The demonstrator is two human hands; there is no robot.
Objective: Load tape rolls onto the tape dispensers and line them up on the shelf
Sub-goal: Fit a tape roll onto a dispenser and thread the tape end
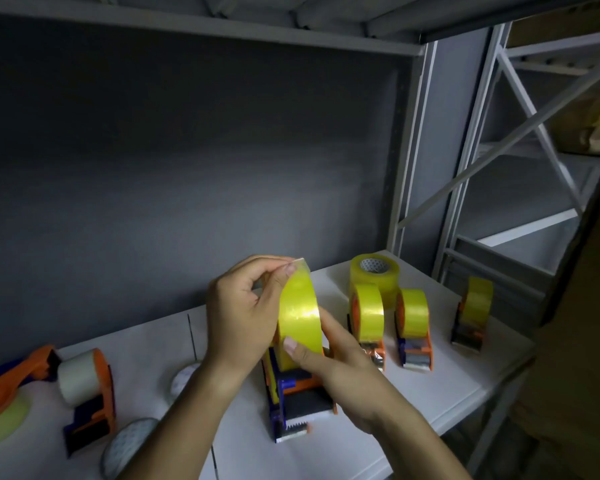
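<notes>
My left hand (238,308) pinched the loose tape end (300,263) at the yellow roll's (298,317) twelve o'clock. My right hand (329,362), fingers curled, gripped the roll on its dispenser (291,400), three loaded dispensers (414,327) at two o'clock.

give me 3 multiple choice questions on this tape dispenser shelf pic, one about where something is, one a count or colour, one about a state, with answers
1. Where does the loose yellow tape roll lie?
A. flat on the shelf behind the loaded dispensers
B. on the floor
C. in the right hand

2. How many loaded dispensers stand to the right of the one being handled?
A. one
B. three
C. six

3. What is the left hand doing?
A. resting flat on the shelf
B. pinching the free end of the tape at the top of the roll
C. holding scissors

Answers:
1. A: it lies with its core up, behind the dispenser nearest the hands.
2. B: that one, a second and a third stand in a row.
3. B: its thumb and finger meet on the tape end above the held roll, while the right hand steadies the roll on the dispenser in hand.
</notes>
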